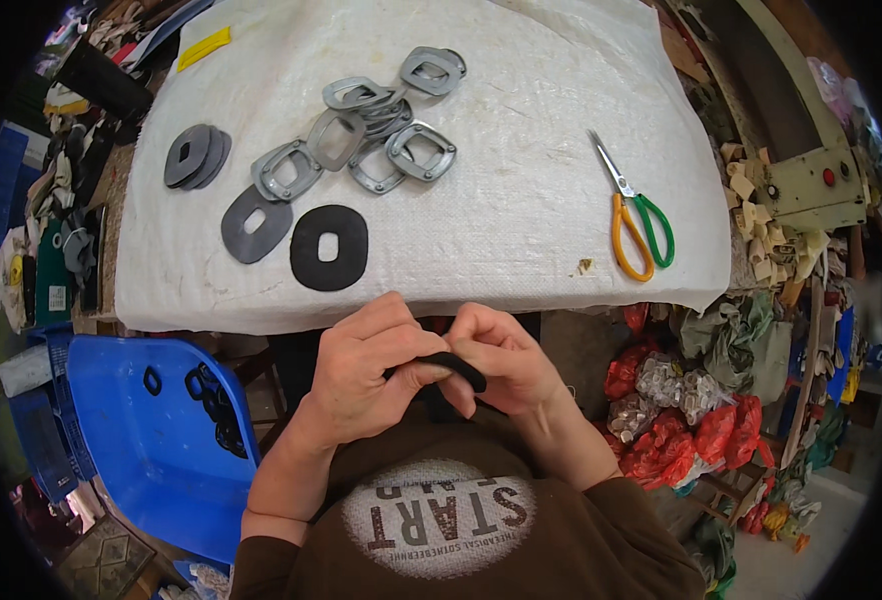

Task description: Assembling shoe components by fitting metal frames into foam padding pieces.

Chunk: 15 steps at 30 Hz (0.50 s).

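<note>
Two bare hands meet at the lower centre of the frame, just below the near edge of a table. The left hand [366,365] has its fingers curled and its thumb pressed along a curved black piece [467,372]; the right hand [501,360] pinches the same piece from the other side, thumb and fingers closed on it. The piece sits between the two hands, its left part hidden by the fingers. Behind them is the front of a brown shirt [581,520] with a pale printed oval.

Above the hands, a white woven sheet [521,220] covers the table. Nearest, left of centre, lies a flat black pad [349,265] with a hole in its middle, beside a similar grey pad [243,240]. Above these is a loose heap of grey metal frames [393,120]. Farther left is a small stack of grey pads [183,165], and at upper left a yellow strip [203,48]. Toward the right, open scissors [623,190] with one orange and one green handle point upward.

At lower left, a blue tub [151,470] holds small black rings [223,425]. At lower right are red plastic bags [666,450].
</note>
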### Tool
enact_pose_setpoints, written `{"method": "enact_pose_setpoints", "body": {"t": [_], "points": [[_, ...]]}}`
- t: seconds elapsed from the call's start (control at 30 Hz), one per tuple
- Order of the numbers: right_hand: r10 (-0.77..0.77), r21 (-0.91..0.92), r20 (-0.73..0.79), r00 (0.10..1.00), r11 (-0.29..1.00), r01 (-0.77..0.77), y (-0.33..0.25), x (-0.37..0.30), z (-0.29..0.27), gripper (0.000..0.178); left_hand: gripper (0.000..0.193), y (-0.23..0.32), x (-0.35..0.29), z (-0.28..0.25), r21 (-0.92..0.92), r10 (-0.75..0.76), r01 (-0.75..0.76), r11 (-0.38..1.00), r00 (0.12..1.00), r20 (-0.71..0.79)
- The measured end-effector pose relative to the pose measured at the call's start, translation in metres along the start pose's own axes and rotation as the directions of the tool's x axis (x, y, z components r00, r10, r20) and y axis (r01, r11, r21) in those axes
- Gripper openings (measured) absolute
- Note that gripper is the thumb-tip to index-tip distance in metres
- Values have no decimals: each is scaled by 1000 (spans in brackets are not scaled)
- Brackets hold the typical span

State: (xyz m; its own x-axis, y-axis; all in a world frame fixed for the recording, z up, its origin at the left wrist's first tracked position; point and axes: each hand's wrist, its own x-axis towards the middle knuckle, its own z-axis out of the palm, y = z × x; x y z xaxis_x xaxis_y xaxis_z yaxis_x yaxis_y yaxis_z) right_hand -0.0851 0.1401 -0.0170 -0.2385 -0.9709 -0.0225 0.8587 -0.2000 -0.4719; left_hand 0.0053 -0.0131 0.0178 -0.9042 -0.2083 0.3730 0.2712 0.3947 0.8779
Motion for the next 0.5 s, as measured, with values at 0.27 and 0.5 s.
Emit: {"method": "enact_pose_setpoints", "body": {"t": [0.27, 0.5], "points": [[-487, -844, -30, 873, 480, 238, -11, 4, 17, 20, 11, -8, -2, -2, -116, -268, 261, 958, 962, -53], [-551, -949, -87, 830, 299, 99, 3, 1, 18, 12, 17, -2, 2, 11, -410, -398, 320, 854, 910, -118]]}}
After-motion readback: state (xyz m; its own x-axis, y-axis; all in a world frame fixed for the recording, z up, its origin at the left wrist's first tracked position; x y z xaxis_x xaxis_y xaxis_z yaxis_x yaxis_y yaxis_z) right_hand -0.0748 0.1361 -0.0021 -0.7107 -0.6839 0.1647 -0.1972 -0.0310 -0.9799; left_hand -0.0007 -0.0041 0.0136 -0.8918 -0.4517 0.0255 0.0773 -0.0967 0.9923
